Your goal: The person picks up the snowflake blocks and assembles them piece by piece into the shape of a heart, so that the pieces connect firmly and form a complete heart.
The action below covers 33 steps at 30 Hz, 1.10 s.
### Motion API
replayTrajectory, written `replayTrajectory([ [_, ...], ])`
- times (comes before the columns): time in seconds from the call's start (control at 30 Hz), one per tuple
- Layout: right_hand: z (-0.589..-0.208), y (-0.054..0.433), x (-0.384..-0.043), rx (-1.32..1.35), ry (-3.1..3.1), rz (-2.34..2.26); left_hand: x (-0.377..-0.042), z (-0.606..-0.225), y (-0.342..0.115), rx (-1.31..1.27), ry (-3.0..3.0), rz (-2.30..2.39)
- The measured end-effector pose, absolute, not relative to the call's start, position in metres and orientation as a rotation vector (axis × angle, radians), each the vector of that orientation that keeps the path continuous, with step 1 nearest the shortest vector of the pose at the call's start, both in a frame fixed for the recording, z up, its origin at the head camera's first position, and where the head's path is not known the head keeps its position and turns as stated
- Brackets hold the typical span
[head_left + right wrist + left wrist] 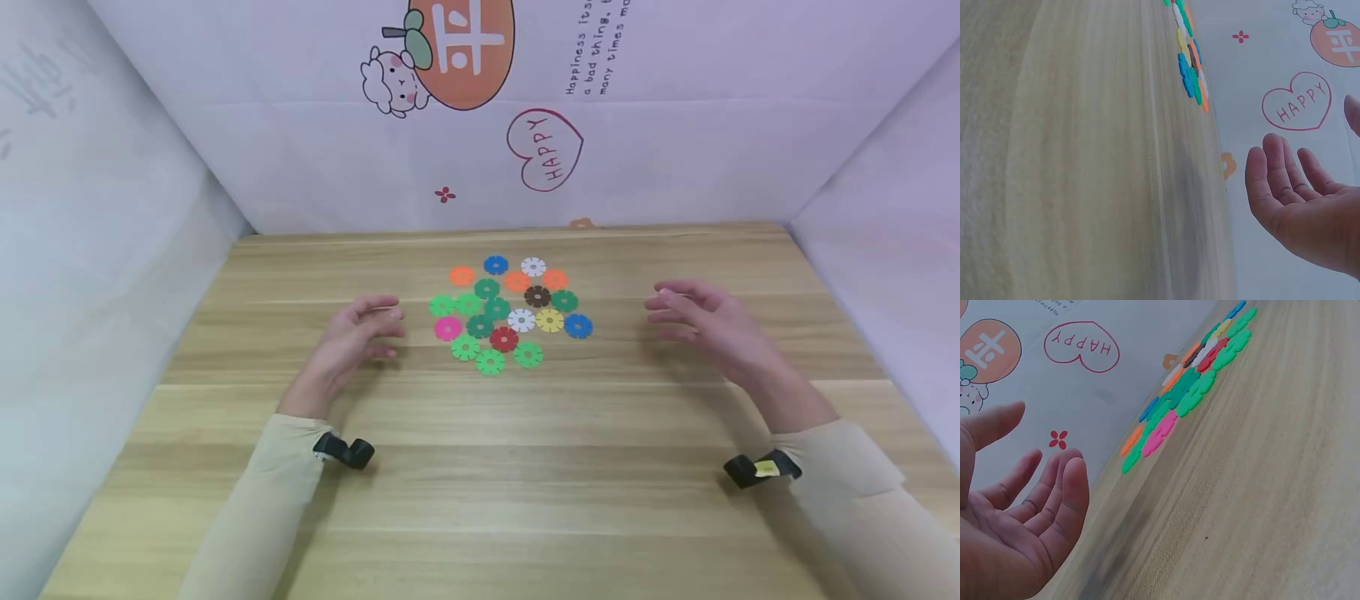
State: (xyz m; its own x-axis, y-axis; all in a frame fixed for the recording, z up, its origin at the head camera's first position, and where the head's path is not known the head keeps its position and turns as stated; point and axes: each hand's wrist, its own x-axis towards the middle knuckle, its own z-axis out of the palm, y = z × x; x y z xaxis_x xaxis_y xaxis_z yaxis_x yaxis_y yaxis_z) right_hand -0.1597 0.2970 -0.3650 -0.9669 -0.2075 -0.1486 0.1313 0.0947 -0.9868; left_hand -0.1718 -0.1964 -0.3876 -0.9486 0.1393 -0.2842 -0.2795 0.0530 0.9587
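Several flat, notched plastic discs lie in a loose cluster on the wooden table, among them a pink disc [448, 328], a red disc [504, 339], a yellow disc [550, 320], a brown disc [537, 296] and a blue disc [578, 326]. To the left of the cluster, my left hand [358, 333] is held above the table with loosely bent fingers and nothing in it. My right hand [708, 321] hovers on the right side, farther from the discs, also holding nothing. In the left wrist view the pink disc [1160, 434] is among those nearest the hand.
The wooden table [525, 483] meets a white printed backdrop [300, 150] at its far edge. White sheets stand along the left and right sides. A black wrist camera [358, 454] is strapped to the left sleeve, another black camera [742, 472] to the right.
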Motion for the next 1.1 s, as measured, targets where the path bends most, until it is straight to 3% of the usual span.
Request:
replayTrajectory([
  [1.1, -0.390, 0.256, -0.177, -0.099, 2.239, -1.590, -0.227, -0.398, -0.163, -0.108, 2.199, 1.661],
])
